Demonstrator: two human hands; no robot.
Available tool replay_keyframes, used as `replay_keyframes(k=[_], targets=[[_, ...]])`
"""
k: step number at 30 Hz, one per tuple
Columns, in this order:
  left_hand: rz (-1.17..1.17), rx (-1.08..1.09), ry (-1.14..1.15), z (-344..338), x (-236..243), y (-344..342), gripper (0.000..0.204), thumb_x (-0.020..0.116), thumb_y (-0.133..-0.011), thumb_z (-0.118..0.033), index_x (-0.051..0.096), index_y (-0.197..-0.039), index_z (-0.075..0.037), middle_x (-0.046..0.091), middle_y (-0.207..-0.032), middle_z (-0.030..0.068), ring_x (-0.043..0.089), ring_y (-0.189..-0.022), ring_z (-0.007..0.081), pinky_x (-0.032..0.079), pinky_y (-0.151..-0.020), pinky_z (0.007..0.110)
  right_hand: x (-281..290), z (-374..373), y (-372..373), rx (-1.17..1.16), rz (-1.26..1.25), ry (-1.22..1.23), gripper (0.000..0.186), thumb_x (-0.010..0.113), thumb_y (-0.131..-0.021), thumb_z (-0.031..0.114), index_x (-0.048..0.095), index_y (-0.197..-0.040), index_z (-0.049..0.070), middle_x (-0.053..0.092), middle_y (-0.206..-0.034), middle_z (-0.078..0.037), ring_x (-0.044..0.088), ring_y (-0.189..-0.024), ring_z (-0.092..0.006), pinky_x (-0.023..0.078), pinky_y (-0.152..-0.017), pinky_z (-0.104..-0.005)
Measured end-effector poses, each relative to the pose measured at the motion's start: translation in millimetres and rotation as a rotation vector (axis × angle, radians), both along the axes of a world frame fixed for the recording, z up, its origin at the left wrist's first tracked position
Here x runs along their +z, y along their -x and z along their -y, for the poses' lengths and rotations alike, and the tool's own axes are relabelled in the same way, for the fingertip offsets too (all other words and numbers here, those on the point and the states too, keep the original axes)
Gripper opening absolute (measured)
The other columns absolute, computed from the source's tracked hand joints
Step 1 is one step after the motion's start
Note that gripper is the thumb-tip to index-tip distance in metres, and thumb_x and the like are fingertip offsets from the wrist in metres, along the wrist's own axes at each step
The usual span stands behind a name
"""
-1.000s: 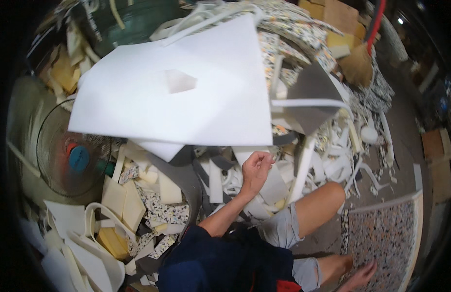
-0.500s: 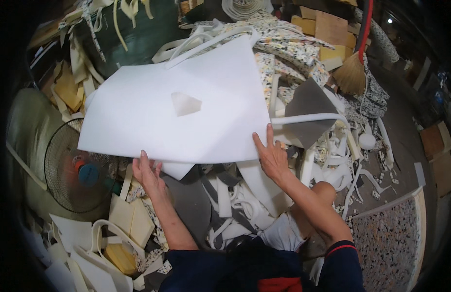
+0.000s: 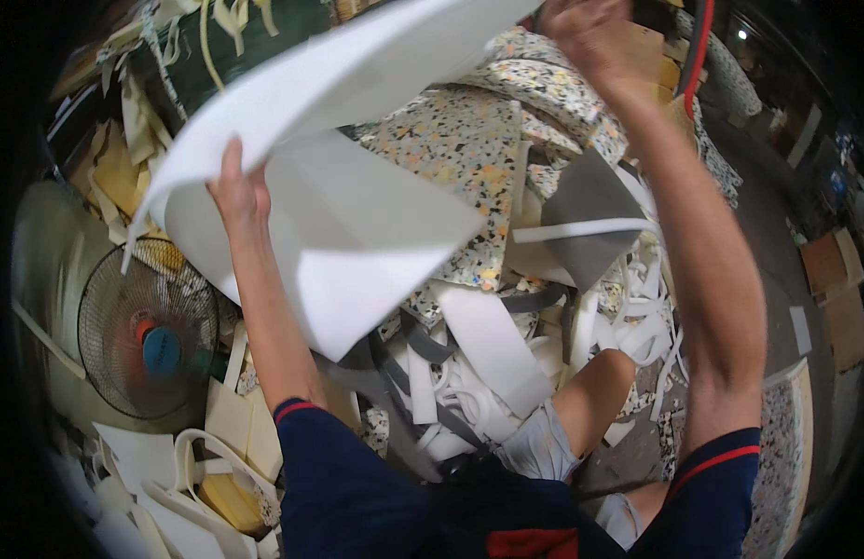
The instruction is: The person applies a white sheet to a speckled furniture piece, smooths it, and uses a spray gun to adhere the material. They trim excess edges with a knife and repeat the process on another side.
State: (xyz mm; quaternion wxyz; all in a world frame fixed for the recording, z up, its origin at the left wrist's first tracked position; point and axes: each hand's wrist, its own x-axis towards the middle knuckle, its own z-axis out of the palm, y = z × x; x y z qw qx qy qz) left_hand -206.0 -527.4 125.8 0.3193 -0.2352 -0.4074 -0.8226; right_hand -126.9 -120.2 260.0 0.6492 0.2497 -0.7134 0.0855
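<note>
A large white foam sheet (image 3: 348,79) is raised and curved across the upper left, running out past the top of the view. My left hand (image 3: 242,194) grips its near edge, thumb uppermost. At the top, my right hand (image 3: 589,33), smeared a little by motion, is closed at the sheet's right end; its fingertips are partly hidden. Beneath the raised sheet lies another white foam sheet (image 3: 311,210), shaded except for its bright near corner. Multicoloured speckled foam (image 3: 451,140) shows beside it on the right.
A round fan (image 3: 150,326) stands at the left. White foam offcuts (image 3: 493,345) and a dark grey foam piece (image 3: 590,219) are heaped in front and to the right. Yellowish foam scraps (image 3: 232,494) lie lower left. A speckled board (image 3: 777,456) leans at the lower right.
Both hands have moved up and away from me, the right one farther. The top white sheet has been lifted and bent, uncovering the lower sheet and the speckled foam.
</note>
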Motion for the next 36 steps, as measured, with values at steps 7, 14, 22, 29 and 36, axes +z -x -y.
replay_keyframes(k=[7,14,22,29,36], targets=[[-0.035,-0.177,-0.204,-41,53,71,0.037,0.069,-0.087,-0.003,0.058,-0.122,-0.002,0.063,-0.119,0.0109,0.062,-0.108,0.0250,0.055,-0.093,0.041,4,-47,-48,-0.410,-0.151,-0.184,0.049,0.056,-0.081,-0.001,0.060,-0.130,0.008,0.058,-0.131,-0.022,0.057,-0.119,-0.0387,0.048,-0.100,-0.0445],[0.849,-0.079,0.392,-130,2,77,0.059,0.077,-0.084,-0.035,0.057,-0.122,0.006,0.062,-0.114,0.0222,0.065,-0.093,0.0321,0.056,-0.077,0.042,-126,-47,-20,-0.878,0.645,0.040,0.021,0.059,-0.086,0.011,0.065,-0.106,0.006,0.062,-0.111,-0.022,0.064,-0.102,-0.0414,0.056,-0.081,-0.0473],[0.256,0.835,1.846,-86,-142,-151,0.094,0.085,-0.067,-0.026,0.040,-0.149,-0.015,0.016,-0.161,0.0209,0.010,-0.148,0.0486,0.013,-0.109,0.076,-156,-21,-9,-0.816,0.935,0.086,0.026,0.062,-0.087,0.026,0.068,-0.098,0.003,0.069,-0.102,-0.022,0.071,-0.087,-0.0382,0.057,-0.075,-0.0475],[0.414,0.860,1.256,44,-92,-144,0.033,0.058,-0.087,-0.005,0.065,-0.119,-0.001,0.069,-0.110,0.0190,0.066,-0.099,0.0248,0.049,-0.092,0.037,-121,-11,15,-0.351,1.065,0.685,0.037,0.054,-0.084,0.023,0.065,-0.107,-0.004,0.071,-0.092,-0.022,0.072,-0.067,-0.0328,0.058,-0.064,-0.0434],[0.266,0.706,0.100,173,96,-166,0.041,0.055,-0.099,-0.019,0.051,-0.129,0.008,0.055,-0.132,0.0231,0.058,-0.119,0.0326,0.051,-0.097,0.046,-98,-13,-7,-0.107,1.101,0.806,0.036,0.052,-0.081,0.018,0.066,-0.108,-0.001,0.071,-0.084,-0.016,0.070,-0.055,-0.0263,0.053,-0.045,-0.0313]])
